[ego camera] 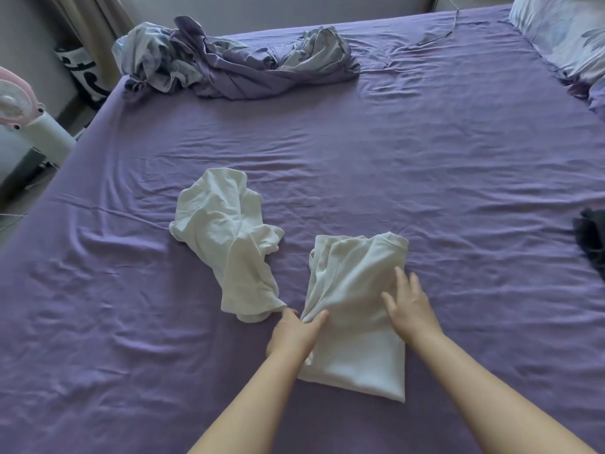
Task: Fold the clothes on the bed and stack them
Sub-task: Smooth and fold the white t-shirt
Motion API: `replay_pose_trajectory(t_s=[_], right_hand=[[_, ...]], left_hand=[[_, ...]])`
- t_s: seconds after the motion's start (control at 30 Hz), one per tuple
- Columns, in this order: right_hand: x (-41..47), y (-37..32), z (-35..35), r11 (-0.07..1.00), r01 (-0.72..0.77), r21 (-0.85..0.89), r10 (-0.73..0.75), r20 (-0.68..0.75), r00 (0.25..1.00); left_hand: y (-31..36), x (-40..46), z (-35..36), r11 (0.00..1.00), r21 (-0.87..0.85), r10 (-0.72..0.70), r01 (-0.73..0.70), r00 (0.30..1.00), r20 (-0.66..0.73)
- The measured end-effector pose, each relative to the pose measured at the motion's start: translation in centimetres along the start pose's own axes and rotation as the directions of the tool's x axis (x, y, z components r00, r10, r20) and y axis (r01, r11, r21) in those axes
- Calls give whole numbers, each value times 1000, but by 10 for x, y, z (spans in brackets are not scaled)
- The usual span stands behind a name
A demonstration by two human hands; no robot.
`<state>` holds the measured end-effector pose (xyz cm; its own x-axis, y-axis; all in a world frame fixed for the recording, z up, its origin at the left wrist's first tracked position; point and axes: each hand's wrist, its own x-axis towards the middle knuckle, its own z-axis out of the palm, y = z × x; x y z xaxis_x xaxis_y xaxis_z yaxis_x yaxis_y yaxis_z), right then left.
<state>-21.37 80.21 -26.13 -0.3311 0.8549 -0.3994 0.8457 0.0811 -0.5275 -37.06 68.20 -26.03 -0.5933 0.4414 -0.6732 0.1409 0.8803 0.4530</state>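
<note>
A wide bed (pixel 425 165) covered in a purple fitted sheet fills the frame, its smooth, slightly glossy fabric creased with shallow wrinkles. In the lower centre lies a white folded garment (pixel 357 322) — soft knit cloth doubled into a long, roughly rectangular panel, its far end layered and its near corner pointed. The left hand (pixel 294 332) sits at the panel's left edge, thumb and fingers closed in a pinch on the cloth, which gathers there into tight radiating pleats. The right hand (pixel 411 306) lies flat on top of the panel's right side, fingers spread and pressing down. Both forearms are bare.

Just left of the folded piece, touching near the left hand, a second white garment (pixel 229 240) lies crumpled and unfolded, twisted into a loose lumpy shape with a sleeve-like flap at its middle.

At the upper left of the frame a rumpled heap of bedding (pixel 229 60) — purple on one face, pale floral print on the other — rests on the mattress. A floral pillow (pixel 563 34) occupies the upper right corner. A dark garment (pixel 591 237), black and bunched, shows partly at the right edge. Off the bed at the left edge stands a white and pink fan (pixel 23 109).
</note>
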Motion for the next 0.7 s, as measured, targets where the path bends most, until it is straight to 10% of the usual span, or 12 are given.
replay_pose_trajectory(t_s=[0.13, 0.33, 0.7], right_hand=[[21, -14, -2, 946, -83, 312, 113, -80, 990], [34, -15, -4, 792, -278, 543, 336, -8, 942], [9, -6, -46, 697, -172, 696, 201, 41, 979]], left_hand=[[0, 1, 2, 995, 92, 18, -22, 999, 43], [2, -10, 1, 960, -249, 161, -127, 979, 124], [27, -48, -26, 835, -547, 275, -57, 905, 325]])
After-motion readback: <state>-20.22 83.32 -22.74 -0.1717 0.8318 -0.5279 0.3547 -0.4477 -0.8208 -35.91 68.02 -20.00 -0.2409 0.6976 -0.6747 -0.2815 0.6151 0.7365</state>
